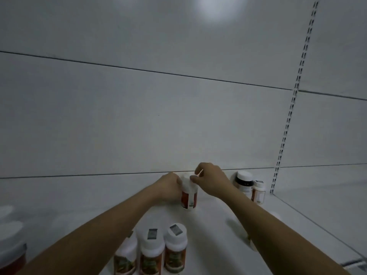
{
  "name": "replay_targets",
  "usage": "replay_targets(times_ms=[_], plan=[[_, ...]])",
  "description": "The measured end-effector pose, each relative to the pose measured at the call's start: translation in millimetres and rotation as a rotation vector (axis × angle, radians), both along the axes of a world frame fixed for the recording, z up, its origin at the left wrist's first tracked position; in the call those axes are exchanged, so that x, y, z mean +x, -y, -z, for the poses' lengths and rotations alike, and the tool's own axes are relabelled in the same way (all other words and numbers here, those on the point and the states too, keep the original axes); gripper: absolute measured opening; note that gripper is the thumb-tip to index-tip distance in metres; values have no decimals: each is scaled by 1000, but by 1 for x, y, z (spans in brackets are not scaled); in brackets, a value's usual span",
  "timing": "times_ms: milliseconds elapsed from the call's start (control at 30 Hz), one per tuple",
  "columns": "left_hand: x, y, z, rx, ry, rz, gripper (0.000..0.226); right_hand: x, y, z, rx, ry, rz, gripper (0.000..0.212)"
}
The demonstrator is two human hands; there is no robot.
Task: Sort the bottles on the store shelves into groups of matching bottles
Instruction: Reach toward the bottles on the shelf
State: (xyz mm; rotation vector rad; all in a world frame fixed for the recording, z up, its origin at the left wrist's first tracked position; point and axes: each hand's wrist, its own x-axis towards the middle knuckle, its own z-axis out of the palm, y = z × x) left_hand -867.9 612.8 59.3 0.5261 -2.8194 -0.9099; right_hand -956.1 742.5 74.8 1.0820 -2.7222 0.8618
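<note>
A white bottle with a red label [189,196] stands upright at the back of the white shelf [210,231]. My left hand [168,187] grips its left side. My right hand [212,180] rests on its cap, fingers pinching there with a thin pale strip sticking up between them. Three matching white-capped bottles with orange-green labels [152,253] stand in a row near the front, between my forearms. At the back right stand a dark bottle with a white cap [243,180] and a small white bottle with a red label [258,192].
The white back panel [139,116] rises right behind the held bottle. A slotted upright [286,132] runs down at the right, and a divider edge [317,225] slants toward the front right. Blurred red-and-white containers [12,255] sit at the far left.
</note>
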Motion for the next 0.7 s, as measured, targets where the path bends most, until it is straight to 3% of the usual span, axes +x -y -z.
replay_targets(times_ms=[200, 367, 600, 700], plan=[[-21, 7, 10, 64, 33, 34, 12, -25, 32, 13, 81, -85, -14, 36], [-17, 8, 7, 146, 27, 45, 22, -35, 24, 10, 41, -45, -58, 35], [20, -13, -44, 311, -33, 130, 69, -19, -51, -67, -73, 141, -434, 29], [52, -42, -55, 387, -44, 226, 65, 4, -90, -90, -147, 257, -575, 30]])
